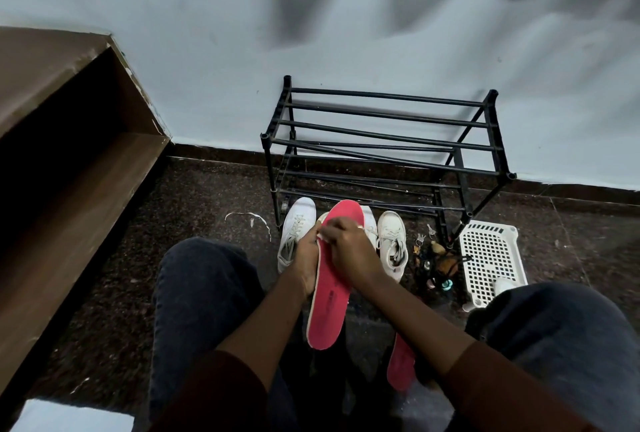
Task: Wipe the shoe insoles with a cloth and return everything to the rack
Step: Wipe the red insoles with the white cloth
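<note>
A red insole (329,286) is held upright-slanted between my knees. My left hand (306,258) grips its left edge from behind. My right hand (346,248) presses a small white cloth (323,225) against the insole's upper part; the cloth is mostly hidden under the fingers. A second red insole (401,367) lies on the floor below my right forearm. White sneakers stand on the floor in front of the rack: one at the left (296,232), one at the right (393,244), another partly hidden behind the insole. The black shoe rack (381,140) stands bare against the wall.
A white perforated basket (491,258) lies on the floor right of the rack. Keys and small dark items (434,261) sit between the basket and the right sneaker. A brown wooden shelf unit (69,161) fills the left side. The floor is dark speckled stone.
</note>
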`<state>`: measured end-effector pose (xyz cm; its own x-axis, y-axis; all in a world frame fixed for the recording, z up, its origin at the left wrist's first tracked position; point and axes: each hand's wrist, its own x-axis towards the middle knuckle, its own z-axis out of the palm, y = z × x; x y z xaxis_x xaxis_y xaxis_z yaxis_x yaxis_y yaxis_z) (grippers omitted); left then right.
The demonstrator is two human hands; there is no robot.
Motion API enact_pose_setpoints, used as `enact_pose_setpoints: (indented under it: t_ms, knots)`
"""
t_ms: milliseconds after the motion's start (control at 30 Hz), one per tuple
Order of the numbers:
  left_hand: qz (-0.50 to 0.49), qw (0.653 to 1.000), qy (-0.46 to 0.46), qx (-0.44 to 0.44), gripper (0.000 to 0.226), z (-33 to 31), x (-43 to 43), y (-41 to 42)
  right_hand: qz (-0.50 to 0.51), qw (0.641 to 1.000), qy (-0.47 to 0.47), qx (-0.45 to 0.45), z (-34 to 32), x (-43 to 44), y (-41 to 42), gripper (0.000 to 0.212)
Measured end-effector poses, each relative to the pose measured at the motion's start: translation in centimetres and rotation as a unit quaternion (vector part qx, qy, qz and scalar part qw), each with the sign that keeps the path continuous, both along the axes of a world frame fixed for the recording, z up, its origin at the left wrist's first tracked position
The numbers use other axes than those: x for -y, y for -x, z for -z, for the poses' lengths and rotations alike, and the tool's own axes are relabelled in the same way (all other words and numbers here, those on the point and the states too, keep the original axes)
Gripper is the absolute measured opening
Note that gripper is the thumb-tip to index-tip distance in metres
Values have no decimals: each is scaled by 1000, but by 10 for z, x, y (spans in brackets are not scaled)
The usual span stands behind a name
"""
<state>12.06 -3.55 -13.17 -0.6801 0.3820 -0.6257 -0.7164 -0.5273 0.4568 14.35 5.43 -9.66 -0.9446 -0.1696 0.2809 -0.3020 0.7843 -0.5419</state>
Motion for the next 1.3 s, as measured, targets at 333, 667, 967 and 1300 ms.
enact_pose_setpoints:
  t_ms: [333,667,967,1300]
  knots:
    - [35,999,17,9,53,0,-4,0,60,996,-55,-18,-3,-15,18,11]
    - [27,999,-28,15,42,-1,-5,-2,34,999,10,-9,-1,-9,18,16]
    - [8,1000,-29,1,41,-2,-4,0,12,999,-35,-29,-2,-8,10,14]
    - [52,999,-7,13,48,-8,-3,-3,67,998,-10,-6,-5,-10,28,17]
